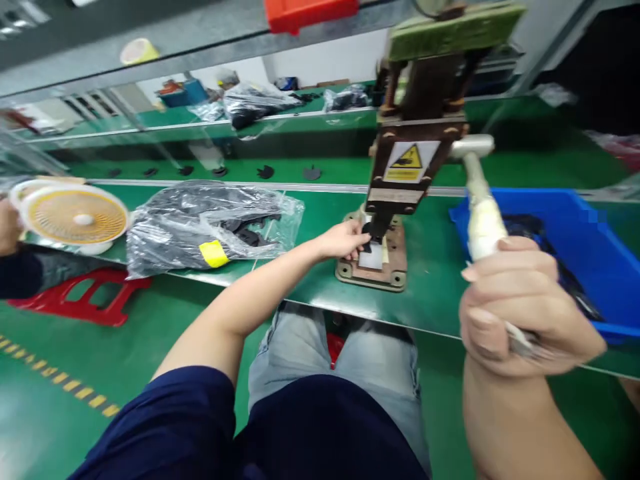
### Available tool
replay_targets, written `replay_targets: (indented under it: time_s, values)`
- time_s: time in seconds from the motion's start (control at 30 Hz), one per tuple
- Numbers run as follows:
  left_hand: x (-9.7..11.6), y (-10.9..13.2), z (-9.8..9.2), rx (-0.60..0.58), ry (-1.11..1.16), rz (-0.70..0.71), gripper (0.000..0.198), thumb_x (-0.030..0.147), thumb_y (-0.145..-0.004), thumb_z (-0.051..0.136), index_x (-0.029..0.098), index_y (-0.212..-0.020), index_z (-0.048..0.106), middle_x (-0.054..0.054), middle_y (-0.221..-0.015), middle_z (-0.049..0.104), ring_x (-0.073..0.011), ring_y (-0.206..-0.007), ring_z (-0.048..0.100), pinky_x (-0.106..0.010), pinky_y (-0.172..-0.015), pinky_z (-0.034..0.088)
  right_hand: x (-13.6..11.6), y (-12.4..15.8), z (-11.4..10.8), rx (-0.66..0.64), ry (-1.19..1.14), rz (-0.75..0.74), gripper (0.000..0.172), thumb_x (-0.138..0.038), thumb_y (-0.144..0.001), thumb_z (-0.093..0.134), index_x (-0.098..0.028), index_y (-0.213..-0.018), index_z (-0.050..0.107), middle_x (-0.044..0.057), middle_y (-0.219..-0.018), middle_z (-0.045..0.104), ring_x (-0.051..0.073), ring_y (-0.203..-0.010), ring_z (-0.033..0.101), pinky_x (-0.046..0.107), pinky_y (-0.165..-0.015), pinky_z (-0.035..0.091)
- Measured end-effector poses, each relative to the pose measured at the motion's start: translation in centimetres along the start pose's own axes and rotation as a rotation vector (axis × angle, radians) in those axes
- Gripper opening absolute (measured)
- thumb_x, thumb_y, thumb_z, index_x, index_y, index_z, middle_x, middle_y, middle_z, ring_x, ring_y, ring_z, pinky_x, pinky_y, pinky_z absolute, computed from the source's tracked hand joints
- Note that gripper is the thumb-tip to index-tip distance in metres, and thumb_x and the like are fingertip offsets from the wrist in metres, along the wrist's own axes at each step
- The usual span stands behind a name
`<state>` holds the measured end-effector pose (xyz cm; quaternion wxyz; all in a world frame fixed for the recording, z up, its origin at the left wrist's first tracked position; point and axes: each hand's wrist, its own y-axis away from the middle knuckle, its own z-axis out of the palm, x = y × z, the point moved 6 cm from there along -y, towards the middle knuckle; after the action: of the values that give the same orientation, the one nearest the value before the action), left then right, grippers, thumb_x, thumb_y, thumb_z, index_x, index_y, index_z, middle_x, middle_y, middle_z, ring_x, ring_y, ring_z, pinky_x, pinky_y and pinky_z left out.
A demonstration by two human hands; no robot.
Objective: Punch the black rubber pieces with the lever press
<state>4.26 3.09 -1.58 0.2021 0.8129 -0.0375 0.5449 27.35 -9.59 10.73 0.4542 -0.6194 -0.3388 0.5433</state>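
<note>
My right hand [525, 307] is wrapped round the pale, tape-covered lever [484, 217] of a hand press [417, 133], which carries a yellow warning label. My left hand [345, 240] reaches to the press base [395, 257], its fingers pinching a small black part [367, 239] under the ram. Much of that part is hidden by the fingers and the ram. To the left of my arm lies a clear plastic bag [200, 223] of black parts with a yellow tag, its mouth toward the press.
On the right stands a blue bin [595, 247] with black parts in it. Several small black pieces, one of them a notched piece [265, 172], lie along the green strip behind. Far left are round white fan grilles [77, 215] beside another person's hand [7, 227]. A red stool [95, 297] stands below.
</note>
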Motion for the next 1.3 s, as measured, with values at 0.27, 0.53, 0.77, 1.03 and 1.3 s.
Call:
replay_targets:
  time_s: [0.27, 0.53, 0.77, 1.03, 1.3]
  values:
    - [-5.9, 5.9, -16.3, 0.386, -0.580, 0.032, 0.003, 0.024, -0.088, 0.074, 0.022, -0.091, 0.073, -0.007, -0.095, 0.076, -0.0256, -0.095, 0.071, -0.034, -0.089, 0.054, 0.8, 0.2, 0.1, 0.087, -0.038, -0.095, 0.043, -0.044, -0.070, 0.084, -0.026, -0.046, 0.052, -0.005, -0.048, 0.057, 0.019, -0.057, 0.064, 0.059, -0.087, 0.055]
    - [-10.6, 8.7, -22.9, 0.130, -1.032, -0.168, 0.044, 0.028, -0.069, 0.083, 0.029, -0.114, 0.081, -0.007, -0.122, 0.080, -0.0333, -0.125, 0.064, -0.037, -0.109, 0.046, 1.2, 0.6, 0.3, 0.177, -0.032, -0.092, 0.054, -0.046, -0.070, 0.083, -0.023, -0.044, 0.042, -0.006, -0.045, 0.057, 0.016, -0.054, 0.062, 0.056, -0.086, 0.053]
    - [-9.2, 8.5, -22.4, 0.157, -0.981, -0.077, 0.021, 0.029, -0.069, 0.084, 0.025, -0.074, 0.065, -0.006, -0.087, 0.072, -0.0307, -0.101, 0.067, -0.036, -0.093, 0.046, 1.0, 0.3, 0.5, 0.100, -0.031, -0.132, 0.047, -0.042, -0.072, 0.081, -0.023, -0.047, 0.046, -0.005, -0.047, 0.055, 0.016, -0.058, 0.063, 0.055, -0.086, 0.053]
    - [-6.9, 8.9, -19.4, 0.431, -0.231, 0.034, 0.040, 0.035, -0.088, 0.077, 0.025, -0.074, 0.040, 0.002, -0.062, 0.058, -0.0166, -0.062, 0.061, -0.026, -0.060, 0.039, 2.8, 0.7, 0.3, 0.223, -0.084, -0.169, 0.065, -0.049, -0.072, 0.081, -0.020, -0.042, 0.030, -0.006, -0.041, 0.046, 0.015, -0.054, 0.062, 0.052, -0.083, 0.053]
    - [-4.9, 6.3, -9.5, 0.212, 0.348, 0.091, 0.043, 0.038, -0.074, 0.096, 0.018, -0.093, 0.063, -0.002, -0.076, 0.073, -0.0114, -0.064, 0.066, -0.021, -0.059, 0.043, -0.5, -0.1, 1.1, 0.043, -0.003, -0.100, 0.035, -0.032, -0.078, 0.076, -0.024, -0.056, 0.051, -0.005, -0.054, 0.057, 0.017, -0.067, 0.066, 0.056, -0.096, 0.054]
